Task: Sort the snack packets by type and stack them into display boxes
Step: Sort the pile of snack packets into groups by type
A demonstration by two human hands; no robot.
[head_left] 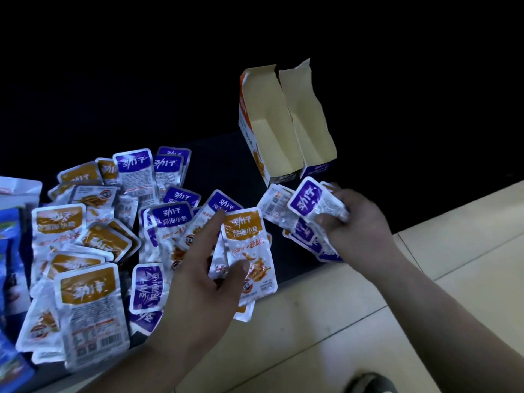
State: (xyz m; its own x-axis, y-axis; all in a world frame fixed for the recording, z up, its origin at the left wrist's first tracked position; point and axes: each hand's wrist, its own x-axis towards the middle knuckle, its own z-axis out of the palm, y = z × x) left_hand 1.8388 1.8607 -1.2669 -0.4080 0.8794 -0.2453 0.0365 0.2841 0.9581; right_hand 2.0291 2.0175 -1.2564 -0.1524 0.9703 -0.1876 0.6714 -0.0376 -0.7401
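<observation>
Several silver snack packets lie scattered on a dark mat, some with orange labels (pixel 85 290) and some with purple labels (pixel 171 215). My left hand (pixel 204 273) reaches over the pile, index finger stretched onto a purple packet (pixel 224 204), thumb pressing an orange packet (pixel 251 245). My right hand (pixel 354 222) grips a bunch of purple packets (pixel 309 204) just below the open display box (pixel 272 120). The box stands tilted, its torn flaps up and its inside showing no packets. Next to it a purple box (pixel 317 168) shows only partly.
Blue and white bags (pixel 14 222) lie at the left edge. The dark mat (pixel 221 163) ends on pale floor tiles (pixel 368 321) at the lower right. A dark shoe tip (pixel 371 384) shows at the bottom. Everything beyond the mat is in darkness.
</observation>
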